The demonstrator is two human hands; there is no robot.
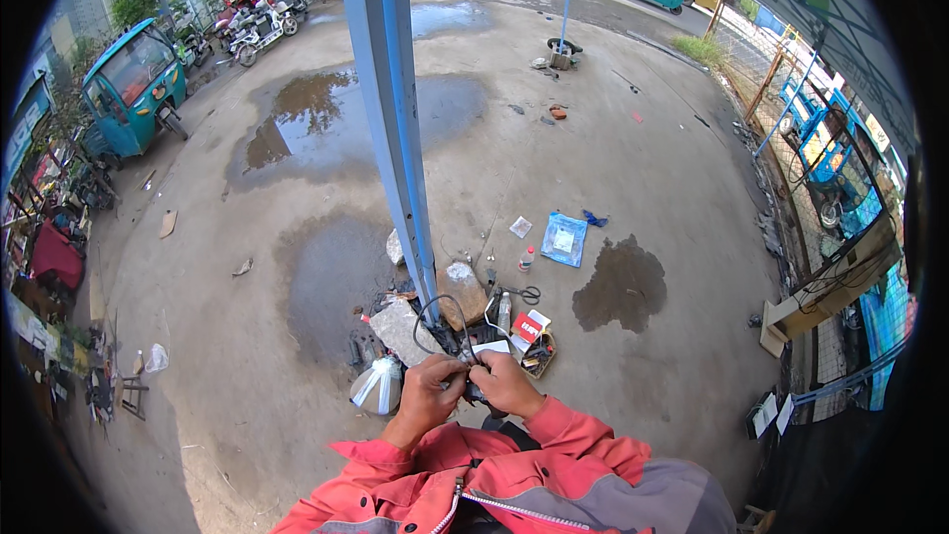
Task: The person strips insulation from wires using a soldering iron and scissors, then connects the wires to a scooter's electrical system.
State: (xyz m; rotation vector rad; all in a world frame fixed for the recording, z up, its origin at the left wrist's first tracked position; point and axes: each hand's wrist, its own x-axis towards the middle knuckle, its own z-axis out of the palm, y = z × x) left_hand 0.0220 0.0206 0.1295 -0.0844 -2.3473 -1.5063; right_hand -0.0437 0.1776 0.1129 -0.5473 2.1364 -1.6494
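Note:
My left hand (433,391) and my right hand (507,383) are close together in front of my body, both with curled fingers. Between them they grip a thin black cable (416,328), which arcs up and forward in a loop. Some dark part lies below the right fingers, too hidden to name. Just ahead is the foot of a blue metal post (407,158), with a grey stone slab (400,332) and a brown stone (462,294) around it. To the right of my hands sit a small cardboard box (541,364) of small items and a red and white carton (530,326).
A white wrapped bundle (377,389) lies left of my hands. Farther right are a bottle (526,258), black-handled scissors (530,295) and a blue plastic packet (564,239). Puddles (326,119) wet the ground. A teal three-wheeler (133,89) stands far left.

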